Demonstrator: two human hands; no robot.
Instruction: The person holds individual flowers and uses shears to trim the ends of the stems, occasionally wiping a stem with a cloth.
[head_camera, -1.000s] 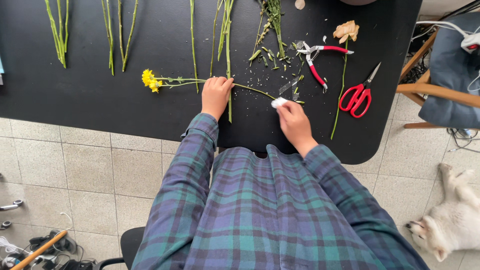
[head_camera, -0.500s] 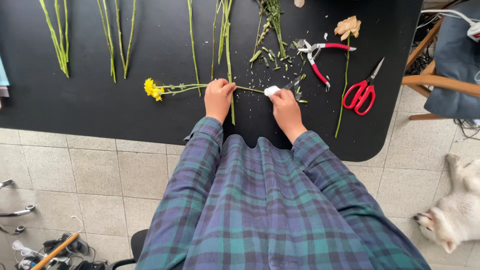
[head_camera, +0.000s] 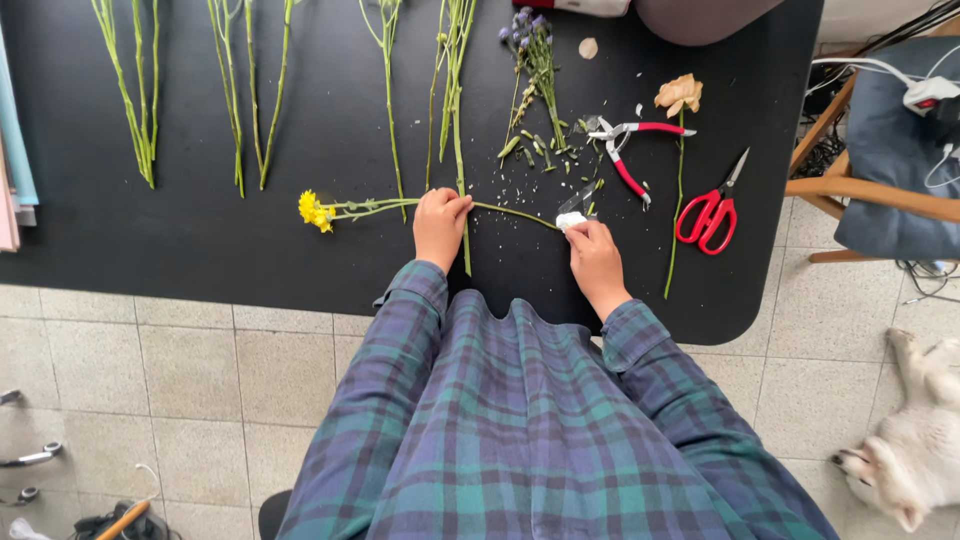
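The left hand (head_camera: 440, 222) is resting on the black counter (head_camera: 200, 250), its fingers curled and pinching a thin green stem (head_camera: 400, 207). The stem is lying flat across the counter, with its yellow flower (head_camera: 314, 209) pointing away to the left. The right hand (head_camera: 594, 256) is pinching a small white wad (head_camera: 571, 219) right at the other end of the stem. Bits of cut leaves (head_camera: 535, 150) are lying just past the hands. Pink snips (head_camera: 628, 150) and red scissors (head_camera: 709, 210) are lying to the right, near a dried rose (head_camera: 679, 95). Farther back, purple flowers (head_camera: 530, 45) and long green stalks (head_camera: 245, 90) are lying in a row.
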